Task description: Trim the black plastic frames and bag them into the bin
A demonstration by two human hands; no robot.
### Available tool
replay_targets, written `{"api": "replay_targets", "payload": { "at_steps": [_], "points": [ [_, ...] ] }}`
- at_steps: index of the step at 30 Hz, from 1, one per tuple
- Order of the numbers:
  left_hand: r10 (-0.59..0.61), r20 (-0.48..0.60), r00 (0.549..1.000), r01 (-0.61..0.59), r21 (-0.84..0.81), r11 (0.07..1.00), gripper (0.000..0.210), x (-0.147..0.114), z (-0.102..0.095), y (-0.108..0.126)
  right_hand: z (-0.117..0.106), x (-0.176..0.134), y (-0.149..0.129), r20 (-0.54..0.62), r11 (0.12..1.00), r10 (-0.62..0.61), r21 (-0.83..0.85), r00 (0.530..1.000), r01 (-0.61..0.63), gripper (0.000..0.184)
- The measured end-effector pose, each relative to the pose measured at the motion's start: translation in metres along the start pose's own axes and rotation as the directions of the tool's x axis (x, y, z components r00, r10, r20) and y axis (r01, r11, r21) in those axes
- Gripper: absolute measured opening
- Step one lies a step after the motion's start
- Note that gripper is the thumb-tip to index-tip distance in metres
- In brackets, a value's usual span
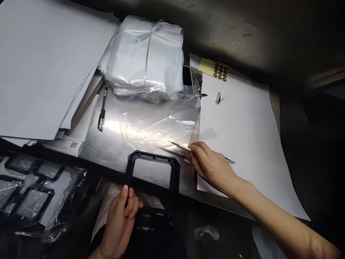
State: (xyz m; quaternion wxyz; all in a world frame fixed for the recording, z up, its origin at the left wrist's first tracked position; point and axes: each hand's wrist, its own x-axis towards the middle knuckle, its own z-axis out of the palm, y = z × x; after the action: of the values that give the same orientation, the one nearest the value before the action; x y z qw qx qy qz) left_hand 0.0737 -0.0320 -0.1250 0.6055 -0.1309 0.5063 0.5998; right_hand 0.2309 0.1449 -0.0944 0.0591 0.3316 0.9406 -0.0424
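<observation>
In the head view my left hand [122,216] pinches the left side of a black plastic frame [153,157] between thumb and fingers. The frame is rectangular with cut corners and juts over the table's near edge. My right hand [207,163] is closed on a slim pointed tool [181,146], held like a pen, with a pale middle and dark ends. Its tip points left, above and apart from the frame. The exact kind of tool cannot be made out. Beneath the tip lies a clear plastic bag [161,122] on the metal table.
A tied bundle of clear bags [147,54] lies at the back, with a paper stack [54,61] to its left. A black pen [102,109] lies nearby. White sheets [239,133] with yellow sticker labels [212,68] are right. Bagged frames [35,201] sit lower left.
</observation>
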Motion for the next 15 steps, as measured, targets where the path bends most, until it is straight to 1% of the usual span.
{"api": "replay_targets", "payload": {
  "at_steps": [1, 3, 5, 7, 8, 10, 12, 15],
  "points": [
    [-0.003, -0.002, 1.0, 0.003, 0.005, 1.0, 0.029, 0.0, 0.0, 0.0, -0.006, -0.003, -0.004, 0.016, 1.0, -0.017, 0.005, 1.0, 0.016, 0.024],
    [-0.014, -0.003, 1.0, 0.014, 0.012, 1.0, 0.029, 0.001, -0.001, 0.0, -0.017, -0.005, -0.015, 0.095, 0.993, -0.115, 0.022, 0.989, 0.114, 0.025],
    [-0.029, -0.01, 1.0, 0.029, 0.009, 1.0, 0.031, 0.002, -0.001, 0.0, -0.025, 0.0, -0.029, 0.2, 0.977, -0.213, 0.025, 0.956, 0.213, 0.04],
    [-0.038, -0.014, 0.999, 0.038, 0.0, 0.999, 0.03, 0.003, -0.003, -0.001, -0.029, 0.01, -0.04, 0.287, 0.972, -0.226, -0.001, 0.931, 0.237, 0.054],
    [-0.041, -0.015, 0.999, 0.041, -0.006, 0.999, 0.03, 0.004, -0.003, -0.002, -0.03, 0.015, -0.044, 0.316, 0.972, -0.218, -0.015, 0.923, 0.235, 0.055],
    [-0.039, -0.018, 0.999, 0.039, -0.014, 0.999, 0.029, 0.005, -0.004, -0.003, -0.029, 0.024, -0.048, 0.35, 0.971, -0.208, -0.041, 0.913, 0.237, 0.048],
    [-0.044, -0.025, 0.999, 0.044, -0.013, 0.999, 0.029, 0.006, -0.004, -0.003, -0.028, 0.03, -0.049, 0.351, 0.967, -0.21, -0.067, 0.913, 0.248, 0.041],
    [-0.043, -0.03, 0.999, 0.042, -0.015, 0.999, 0.029, 0.004, -0.002, -0.002, -0.027, 0.035, -0.049, 0.325, 0.954, -0.239, -0.099, 0.915, 0.284, 0.04]
  ]
}}
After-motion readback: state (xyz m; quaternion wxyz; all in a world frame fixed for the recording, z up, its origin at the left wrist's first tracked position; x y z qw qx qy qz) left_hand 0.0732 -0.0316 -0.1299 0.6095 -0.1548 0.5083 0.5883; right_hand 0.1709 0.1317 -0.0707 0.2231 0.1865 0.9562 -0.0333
